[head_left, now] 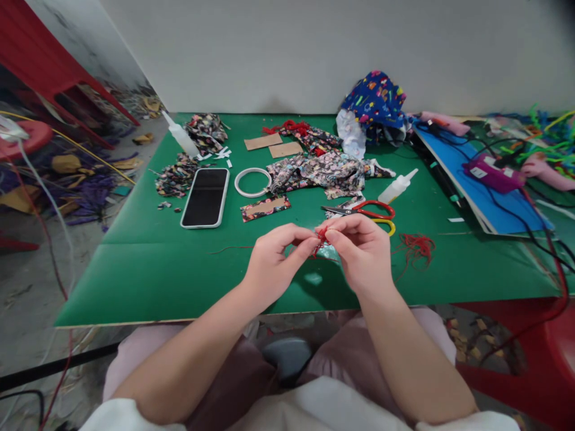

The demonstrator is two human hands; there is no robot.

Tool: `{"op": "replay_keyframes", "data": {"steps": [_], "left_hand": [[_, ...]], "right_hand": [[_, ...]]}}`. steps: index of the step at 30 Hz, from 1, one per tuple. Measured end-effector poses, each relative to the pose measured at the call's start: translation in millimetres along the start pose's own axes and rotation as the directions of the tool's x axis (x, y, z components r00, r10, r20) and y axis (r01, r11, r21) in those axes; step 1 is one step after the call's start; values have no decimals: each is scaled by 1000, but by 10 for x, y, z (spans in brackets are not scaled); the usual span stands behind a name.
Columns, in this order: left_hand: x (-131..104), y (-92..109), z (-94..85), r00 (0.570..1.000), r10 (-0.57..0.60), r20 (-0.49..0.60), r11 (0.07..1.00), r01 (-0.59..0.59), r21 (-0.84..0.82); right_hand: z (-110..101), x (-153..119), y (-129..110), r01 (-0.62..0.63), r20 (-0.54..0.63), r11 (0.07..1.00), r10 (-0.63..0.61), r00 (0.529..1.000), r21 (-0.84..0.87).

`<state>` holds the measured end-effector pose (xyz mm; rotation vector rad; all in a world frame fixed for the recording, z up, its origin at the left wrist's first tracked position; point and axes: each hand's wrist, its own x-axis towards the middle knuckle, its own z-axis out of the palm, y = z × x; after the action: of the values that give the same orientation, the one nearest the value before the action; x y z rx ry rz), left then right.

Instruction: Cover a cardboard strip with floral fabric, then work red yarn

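Above the green table (pixel 179 281), my left hand (pixel 283 254) and my right hand (pixel 362 248) meet, fingertips pinched on a small bundle of red thread (pixel 321 239). My fingers cover part of the bundle, so its exact form is hard to make out. A thin loose strand trails left from it. Just beyond my right hand lie scissors with red handles (pixel 375 209), beside a yellow handle (pixel 385 226). To the right of that hand is a loose tangle of red thread (pixel 417 246). A patterned fabric strip with a brown card piece (pixel 266 208) lies beyond my left hand.
A phone (pixel 205 197), a roll of white tape (pixel 253 182) and crumpled floral fabric (pixel 318 170) lie further back. Glue bottles stand or lie left (pixel 182 136) and right (pixel 398 185). Pink glue guns, cables and a blue folder (pixel 476 179) crowd the right side.
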<state>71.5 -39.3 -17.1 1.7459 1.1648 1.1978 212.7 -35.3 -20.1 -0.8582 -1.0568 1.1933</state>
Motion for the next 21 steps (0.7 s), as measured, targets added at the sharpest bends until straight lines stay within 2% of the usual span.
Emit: {"op": "replay_keyframes", "data": {"steps": [10, 16, 21], "left_hand": [[-1, -14, 18, 1000, -28, -3, 999, 27, -20], [31, -39, 43, 972, -182, -147, 981, 170, -89], [77, -127, 34, 933, -245, -261, 964, 207, -166]], "right_hand": [[21, -8, 25, 23, -73, 1000, -23, 997, -4], [1, 24, 58, 80, -219, 995, -93, 971, -66], [-14, 44, 80, 89, -270, 986, -126, 955, -143]]}}
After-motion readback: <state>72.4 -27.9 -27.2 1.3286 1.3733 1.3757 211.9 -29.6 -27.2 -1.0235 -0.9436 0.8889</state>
